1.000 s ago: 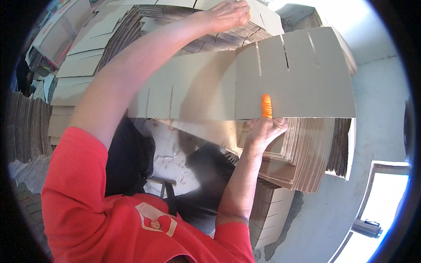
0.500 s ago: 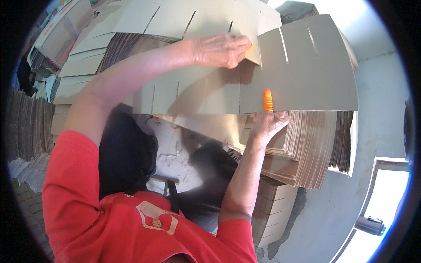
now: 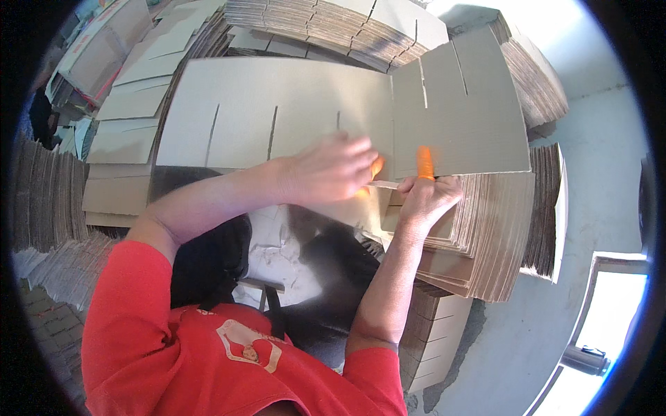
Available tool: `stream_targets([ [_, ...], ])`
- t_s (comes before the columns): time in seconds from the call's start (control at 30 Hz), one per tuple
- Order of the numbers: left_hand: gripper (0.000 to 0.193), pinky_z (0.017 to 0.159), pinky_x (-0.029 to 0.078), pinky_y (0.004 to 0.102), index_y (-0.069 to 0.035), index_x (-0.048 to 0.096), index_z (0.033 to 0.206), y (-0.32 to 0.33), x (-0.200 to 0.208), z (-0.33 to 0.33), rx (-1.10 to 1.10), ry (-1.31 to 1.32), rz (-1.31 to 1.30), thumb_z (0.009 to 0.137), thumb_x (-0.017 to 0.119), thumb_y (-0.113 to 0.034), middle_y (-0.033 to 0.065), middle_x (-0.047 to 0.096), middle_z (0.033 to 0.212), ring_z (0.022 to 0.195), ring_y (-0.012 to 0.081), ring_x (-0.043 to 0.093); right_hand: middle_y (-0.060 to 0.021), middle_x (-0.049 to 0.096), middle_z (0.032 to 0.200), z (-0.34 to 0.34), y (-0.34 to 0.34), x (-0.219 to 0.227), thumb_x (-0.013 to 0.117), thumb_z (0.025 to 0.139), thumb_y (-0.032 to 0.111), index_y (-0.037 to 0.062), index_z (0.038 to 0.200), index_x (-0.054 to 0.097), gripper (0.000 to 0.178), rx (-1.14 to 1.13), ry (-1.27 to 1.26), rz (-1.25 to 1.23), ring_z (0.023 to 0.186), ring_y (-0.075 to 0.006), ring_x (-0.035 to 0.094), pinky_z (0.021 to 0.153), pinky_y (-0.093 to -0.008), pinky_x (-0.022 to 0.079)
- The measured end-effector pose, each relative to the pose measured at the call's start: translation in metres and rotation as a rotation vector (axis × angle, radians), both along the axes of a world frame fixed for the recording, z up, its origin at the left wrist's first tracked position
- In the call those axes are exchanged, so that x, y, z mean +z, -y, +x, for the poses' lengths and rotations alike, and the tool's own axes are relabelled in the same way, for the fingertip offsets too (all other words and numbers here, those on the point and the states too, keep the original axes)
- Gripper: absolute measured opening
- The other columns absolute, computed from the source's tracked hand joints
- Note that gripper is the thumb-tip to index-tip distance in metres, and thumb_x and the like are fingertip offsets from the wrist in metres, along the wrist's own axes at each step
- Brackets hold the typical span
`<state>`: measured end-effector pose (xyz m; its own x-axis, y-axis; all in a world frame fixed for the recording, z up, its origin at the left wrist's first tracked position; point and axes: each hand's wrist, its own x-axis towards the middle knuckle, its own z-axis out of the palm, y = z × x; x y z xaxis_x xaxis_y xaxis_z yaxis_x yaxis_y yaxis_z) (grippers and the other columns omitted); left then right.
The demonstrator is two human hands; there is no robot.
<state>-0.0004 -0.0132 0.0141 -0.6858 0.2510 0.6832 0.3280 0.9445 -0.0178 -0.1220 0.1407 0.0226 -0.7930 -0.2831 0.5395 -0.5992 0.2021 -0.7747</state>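
Observation:
A large slotted cardboard sheet (image 3: 239, 87) lies across the front, its slots reaching the near edge. At its right end stands another slotted cardboard panel (image 3: 461, 128), meeting it along a crease or seam. My right hand (image 3: 429, 201) pinches this panel's near edge, thumb on top in an orange finger cover (image 3: 425, 163), fingers underneath. My left hand (image 3: 329, 168), blurred by motion, is closed at the near right corner of the left sheet; orange covers show on its digits. Between the hands a thin cardboard edge shows. My left fingertips are partly hidden.
Stacked slotted cardboard (image 3: 333, 28) rises behind the sheet. More stacks stand at left (image 3: 48, 194), under my right hand (image 3: 485, 236) and at far right (image 3: 534, 76). A pale wall (image 3: 590, 187) bounds the right side. Beneath the sheet is a small stool (image 3: 260, 286).
My left hand has come down toward me with the corner of a cardboard sheet, uncovering the stack behind. The right panel has shifted slightly left, while my right hand stays at its near edge.

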Motion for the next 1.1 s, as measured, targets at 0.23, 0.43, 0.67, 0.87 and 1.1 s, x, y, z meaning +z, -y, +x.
stream_targets([
  [0.23, 0.039, 0.083, 0.048, 0.0401, 0.0, 0.065, 0.107, 0.113, 0.055, -0.118, 0.513, -0.419, 0.056, 0.083, 0.071, -0.031, 0.0097, 0.067, 0.1, 0.102, 0.0264, 0.057, -0.0104, 0.062, 0.062, 0.011, 0.01, 0.013, 0.037, 0.061, -0.015, -0.007, 0.091, 0.07, 0.046, -0.044, 0.16, -0.062, 0.039, -0.0076, 0.044, 0.033, -0.024, 0.035],
  [0.43, 0.018, 0.085, 0.052, 0.036, 0.002, 0.063, 0.094, 0.177, 0.043, -0.167, 0.443, 0.221, -0.362, 0.079, 0.061, -0.006, 0.011, 0.06, 0.102, 0.106, 0.0238, 0.056, -0.0048, 0.057, 0.056, 0.008, 0.009, 0.004, 0.039, 0.06, -0.015, -0.0055, 0.088, 0.068, 0.042, 0.025, 0.215, -0.143, 0.042, -0.0062, 0.046, 0.035, -0.0239, 0.036],
  [0.67, 0.014, 0.083, 0.049, 0.0464, -0.001, 0.067, 0.07, 0.17, 0.044, -0.172, 0.352, -0.009, -0.225, 0.074, 0.061, -0.013, 0.0159, 0.069, 0.083, 0.092, 0.0336, 0.063, -0.0014, 0.056, 0.055, 0.009, 0.004, 0.005, 0.043, 0.061, -0.015, -0.0031, 0.085, 0.069, 0.038, 0.034, 0.262, -0.126, 0.045, -0.0061, 0.049, 0.039, -0.0241, 0.039],
  [0.87, 0.016, 0.057, 0.052, 0.0404, -0.003, 0.065, 0.061, 0.193, 0.064, -0.163, 0.24, -0.005, 0.67, 0.076, 0.06, -0.007, 0.0123, 0.062, 0.059, 0.056, 0.0307, 0.06, -0.0028, 0.056, 0.054, 0.007, 0.003, 0.002, 0.042, 0.063, -0.016, -0.0029, 0.087, 0.07, 0.039, 0.071, 0.183, -0.062, 0.043, -0.0073, 0.051, 0.038, -0.0238, 0.039],
  [1.1, 0.022, 0.08, 0.055, 0.034, 0.0, 0.064, 0.1, 0.157, 0.048, -0.148, 0.218, 0.016, -0.313, 0.079, 0.063, -0.008, 0.0118, 0.06, 0.106, 0.104, 0.0239, 0.057, -0.0057, 0.058, 0.056, 0.011, 0.007, 0.008, 0.034, 0.069, -0.017, -0.0048, 0.091, 0.069, 0.043, 0.048, 0.327, -0.264, 0.038, -0.007, 0.049, 0.031, -0.0241, 0.038],
])
